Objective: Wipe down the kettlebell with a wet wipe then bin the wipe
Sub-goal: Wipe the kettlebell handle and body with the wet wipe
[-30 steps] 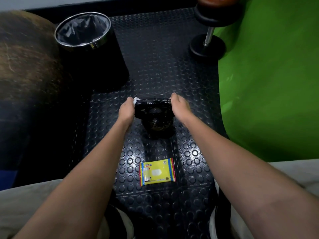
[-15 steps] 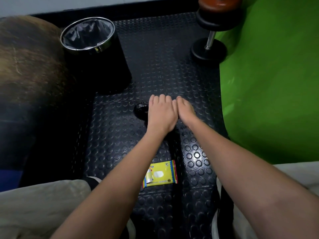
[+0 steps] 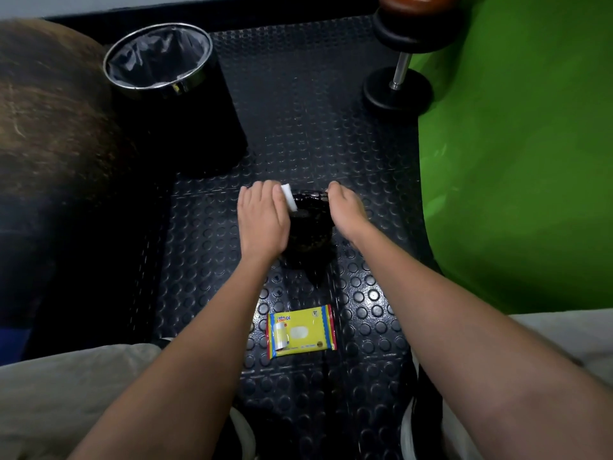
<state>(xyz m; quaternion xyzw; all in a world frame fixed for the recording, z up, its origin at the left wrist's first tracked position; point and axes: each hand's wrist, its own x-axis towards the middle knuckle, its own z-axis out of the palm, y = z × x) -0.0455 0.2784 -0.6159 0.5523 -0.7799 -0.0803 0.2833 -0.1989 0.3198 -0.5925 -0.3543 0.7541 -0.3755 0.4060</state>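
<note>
A small black kettlebell stands on the studded rubber floor between my hands. My left hand lies over its left side and presses a white wet wipe against the handle; only a folded corner of the wipe shows past my fingers. My right hand grips the right end of the handle, its fingers curled over the far side. The black bin with a chrome rim and dark liner stands open at the far left.
A yellow wet wipe pack lies on the floor near my knees. A dumbbell stands on end at the far right beside a green mat. A large brown ball fills the left side.
My left hand slid right across the kettlebell until it touched my right hand, then came back left, so the wipe and the handle show again. My right hand stayed put.
</note>
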